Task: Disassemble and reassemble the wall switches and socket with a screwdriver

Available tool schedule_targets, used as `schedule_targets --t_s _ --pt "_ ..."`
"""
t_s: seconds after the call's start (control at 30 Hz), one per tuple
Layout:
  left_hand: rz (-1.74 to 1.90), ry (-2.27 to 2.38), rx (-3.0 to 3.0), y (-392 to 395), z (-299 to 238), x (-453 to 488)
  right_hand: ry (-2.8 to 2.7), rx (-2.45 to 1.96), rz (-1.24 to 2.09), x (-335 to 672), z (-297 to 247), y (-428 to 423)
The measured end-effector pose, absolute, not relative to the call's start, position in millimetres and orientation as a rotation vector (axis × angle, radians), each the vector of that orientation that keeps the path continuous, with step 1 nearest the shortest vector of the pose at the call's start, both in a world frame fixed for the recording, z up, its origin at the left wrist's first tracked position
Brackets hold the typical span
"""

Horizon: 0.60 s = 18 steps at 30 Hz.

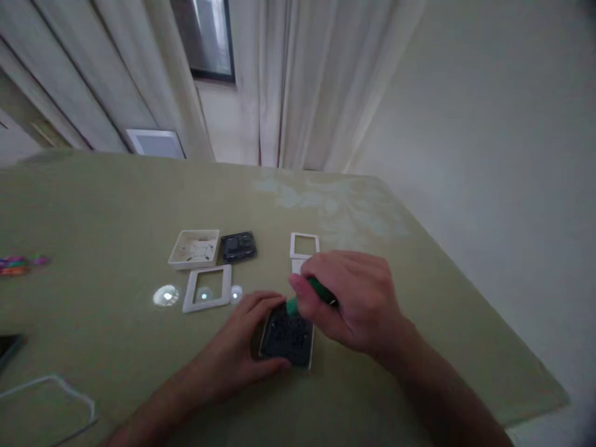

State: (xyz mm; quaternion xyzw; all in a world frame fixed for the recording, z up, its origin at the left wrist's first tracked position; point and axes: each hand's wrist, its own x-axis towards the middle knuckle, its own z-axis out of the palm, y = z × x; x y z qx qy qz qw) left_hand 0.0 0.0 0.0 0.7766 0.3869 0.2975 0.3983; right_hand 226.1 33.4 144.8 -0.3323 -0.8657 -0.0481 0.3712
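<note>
My left hand (242,347) grips a dark square switch module (287,340) by its left edge and holds it down on the green table (93,211). My right hand (356,304) is closed round a green-handled screwdriver (316,290), whose tip points down at the module's top edge. Just behind my right hand lies a small white frame (304,245).
Further left lie a white back box (194,248), another dark module (238,246) and a larger white frame (208,287). Coloured items (18,264) sit at the left edge, and a clear plastic piece (51,403) lies at the near left. Curtains hang beyond the table.
</note>
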Motion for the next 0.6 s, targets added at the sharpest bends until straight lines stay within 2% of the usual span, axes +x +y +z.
schedule_targets --t_s 0.6 --pt "0.761 0.982 1.957 0.5 9.5 2.2 -2.256 -0.860 -0.114 223.8 144.4 33.7"
